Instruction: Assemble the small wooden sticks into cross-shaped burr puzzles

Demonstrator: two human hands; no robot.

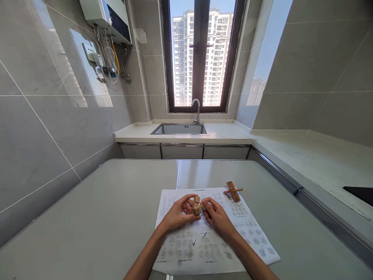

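My left hand (184, 209) pinches a notched wooden puzzle piece (196, 200) upright between thumb and fingers. From the other side, my right hand (214, 213) grips a smaller wooden puzzle piece (202, 207), whose end meets the notch of the left piece; whether they interlock I cannot tell. Both hands are just above a white instruction sheet (210, 249) printed with rows of small diagrams. At the sheet's upper right lies a crossed wooden piece (233, 191), a flat brown strip with a thin stick across it.
The sheet lies on a pale grey table (87, 217) with a seam down its middle. Beyond stand a white counter (227, 132), a sink (183, 125) and a faucet (197, 111) under a window. A dark object (359, 193) sits on the right counter.
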